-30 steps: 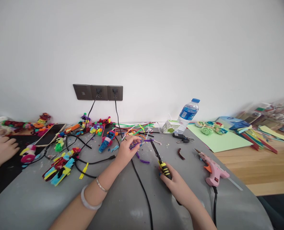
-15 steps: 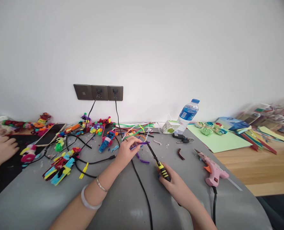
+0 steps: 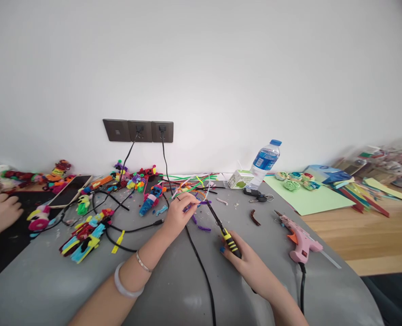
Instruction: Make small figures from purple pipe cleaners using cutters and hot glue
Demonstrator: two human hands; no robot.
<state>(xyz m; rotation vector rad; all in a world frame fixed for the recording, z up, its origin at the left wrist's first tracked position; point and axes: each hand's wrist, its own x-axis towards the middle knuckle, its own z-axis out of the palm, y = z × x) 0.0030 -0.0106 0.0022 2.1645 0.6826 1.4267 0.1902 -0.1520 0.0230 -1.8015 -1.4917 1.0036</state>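
Note:
My left hand (image 3: 181, 212) pinches a purple fuzzy strip (image 3: 204, 202) between thumb and fingers, above the middle of the grey table. Wrapped round the black and yellow handle of a long, thin tool (image 3: 228, 237) is my right hand (image 3: 244, 258). The dark tip of the tool meets the strip just right of my left fingertips. Below them, more purple pieces (image 3: 204, 228) lie on the table. Behind is a spread of coloured fuzzy stems (image 3: 201, 180).
A pink glue gun (image 3: 304, 244), keys (image 3: 264, 198), a small box (image 3: 241, 179) and a bottle (image 3: 265, 160) are at right. Fuzzy figures (image 3: 85, 235), a phone (image 3: 72, 191) and black cables (image 3: 201, 267) lie left and centre. Another person's hand (image 3: 0, 215) is far left.
The view has shifted very slightly. My left fingers have closed a little on the purple strip; my right hand and the tool have hardly moved.

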